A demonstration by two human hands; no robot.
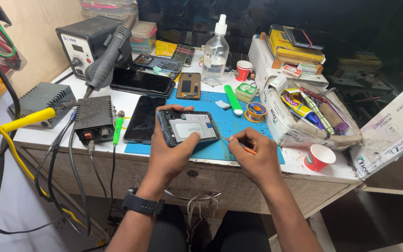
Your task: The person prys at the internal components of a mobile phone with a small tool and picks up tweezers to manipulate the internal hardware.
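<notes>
A white-topped workbench (pixel 117 100) is set against a pale wooden wall panel (pixel 33 37). Behind it, a dark glass surface (pixel 350 28) is seen. Pale flooring (pixel 10 210) is glimpsed below.

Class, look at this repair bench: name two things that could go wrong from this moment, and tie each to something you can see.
The left hand holds the opened phone tilted near the desk edge; it might slip off. The right hand aims a thin orange tool at the phone's side; a slip could scratch parts. The red paper cup by the elbow could be knocked over.

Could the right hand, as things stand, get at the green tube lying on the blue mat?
Probably yes: the green tube lies uncovered just beyond the right hand, though that hand already grips an orange tool.
</notes>
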